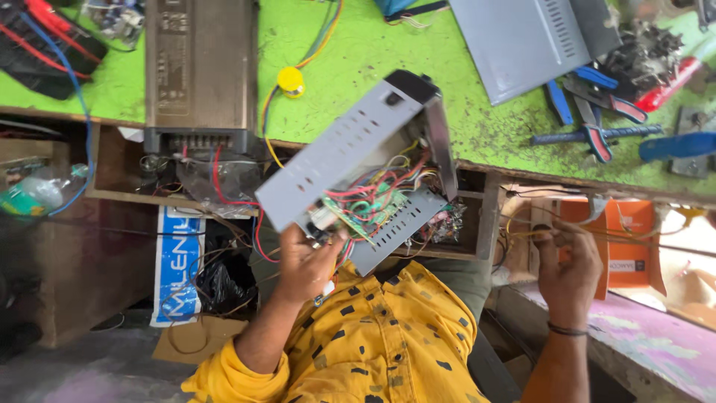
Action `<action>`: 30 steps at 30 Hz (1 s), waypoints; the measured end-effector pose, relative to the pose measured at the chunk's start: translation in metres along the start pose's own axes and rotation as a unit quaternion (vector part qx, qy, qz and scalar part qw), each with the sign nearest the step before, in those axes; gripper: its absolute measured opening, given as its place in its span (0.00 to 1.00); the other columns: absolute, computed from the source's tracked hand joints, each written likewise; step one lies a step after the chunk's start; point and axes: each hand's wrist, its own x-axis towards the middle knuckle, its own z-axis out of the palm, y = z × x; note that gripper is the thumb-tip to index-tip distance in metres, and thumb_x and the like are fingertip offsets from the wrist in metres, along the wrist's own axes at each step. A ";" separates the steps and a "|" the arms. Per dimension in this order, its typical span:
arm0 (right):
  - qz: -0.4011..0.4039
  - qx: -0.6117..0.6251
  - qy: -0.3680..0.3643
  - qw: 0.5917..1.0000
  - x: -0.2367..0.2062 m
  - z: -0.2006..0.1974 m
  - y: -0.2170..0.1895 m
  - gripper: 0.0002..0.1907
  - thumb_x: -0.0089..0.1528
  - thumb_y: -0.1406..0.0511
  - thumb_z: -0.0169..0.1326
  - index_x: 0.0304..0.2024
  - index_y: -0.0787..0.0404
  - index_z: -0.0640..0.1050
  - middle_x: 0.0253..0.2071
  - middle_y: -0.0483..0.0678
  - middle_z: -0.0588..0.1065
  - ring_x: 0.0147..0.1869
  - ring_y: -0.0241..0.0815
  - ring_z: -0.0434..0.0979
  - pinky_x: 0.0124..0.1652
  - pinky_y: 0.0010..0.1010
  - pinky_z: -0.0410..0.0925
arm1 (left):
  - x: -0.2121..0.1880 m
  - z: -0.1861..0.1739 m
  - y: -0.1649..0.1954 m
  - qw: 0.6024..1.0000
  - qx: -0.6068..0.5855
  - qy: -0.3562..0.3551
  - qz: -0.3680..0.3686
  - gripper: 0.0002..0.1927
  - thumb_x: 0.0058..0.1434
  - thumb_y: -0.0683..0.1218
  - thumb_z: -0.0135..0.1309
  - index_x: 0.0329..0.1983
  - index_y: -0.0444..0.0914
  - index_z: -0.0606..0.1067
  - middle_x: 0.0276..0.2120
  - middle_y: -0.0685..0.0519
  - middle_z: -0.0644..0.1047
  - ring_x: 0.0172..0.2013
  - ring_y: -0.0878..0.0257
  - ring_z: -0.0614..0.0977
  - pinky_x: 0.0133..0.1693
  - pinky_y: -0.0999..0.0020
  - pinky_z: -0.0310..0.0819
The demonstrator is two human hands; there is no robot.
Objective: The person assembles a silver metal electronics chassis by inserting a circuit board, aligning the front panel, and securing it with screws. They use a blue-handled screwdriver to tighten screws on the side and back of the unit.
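**Open grey chassis held by one corner, other hand off in a side shelf**

You are holding the open grey metal chassis (358, 142) up over your lap with your left hand (304, 263), fingers closed around its near lower corner where the coloured wiring (377, 198) and circuit board (344, 215) are showing. The case is tilting, its far end hanging over the edge of the green counter (358, 45). Your right hand (568, 272) is reaching well to the right, fingers curled at some thin yellowish wires (537, 227) beside an orange box (623, 242); whether it is actually pinching anything, I cannot tell.

What could go wrong: you are carrying the whole case by one corner, so it is likely to twist or slip out, and your fingers are lying right against loose leads and board edges, which could snag or pull a wire free. With your attention going right, the tilt may worsen.

The inside of the chassis is largely hidden by its own perforated cover. The pliers (597, 104) and the second grey cover (522, 41) on the far right are partly cut off, and the shelf under the counter is too cluttered to read.
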 end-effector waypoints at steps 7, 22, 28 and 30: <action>-0.031 -0.209 0.083 0.974 -0.016 0.016 0.055 0.29 0.55 0.64 0.57 0.54 0.76 0.71 0.44 0.68 0.75 0.47 0.66 0.76 0.46 0.46 0.72 | 0.030 0.017 0.024 0.999 0.034 0.014 0.014 0.29 0.63 0.32 0.53 0.67 0.35 0.63 0.49 0.57 0.74 0.47 0.69 0.77 0.49 0.72 0.77; 0.112 0.709 -0.086 0.691 0.051 0.039 -0.148 0.21 0.72 0.71 0.52 0.66 0.70 0.67 0.49 0.53 0.77 0.48 0.37 0.78 0.50 0.27 0.72 | -0.007 0.013 0.005 0.971 -0.233 0.013 -0.056 0.28 0.67 0.26 0.55 0.67 0.34 0.66 0.49 0.50 0.77 0.48 0.63 0.80 0.49 0.66 0.75; 0.079 0.686 -0.121 0.713 0.045 0.046 -0.159 0.24 0.70 0.75 0.52 0.68 0.70 0.65 0.49 0.55 0.75 0.51 0.41 0.78 0.53 0.30 0.72 | -0.009 -0.004 0.011 0.968 -0.229 0.027 -0.103 0.30 0.58 0.30 0.53 0.64 0.38 0.66 0.49 0.53 0.78 0.49 0.63 0.81 0.53 0.62 0.78; 0.063 0.689 -0.135 0.709 0.036 0.047 -0.158 0.26 0.69 0.76 0.51 0.69 0.69 0.64 0.51 0.57 0.75 0.52 0.43 0.78 0.53 0.31 0.72 | -0.011 -0.012 0.012 0.968 -0.230 0.025 -0.097 0.33 0.57 0.29 0.53 0.67 0.39 0.65 0.49 0.54 0.76 0.48 0.64 0.79 0.51 0.62 0.76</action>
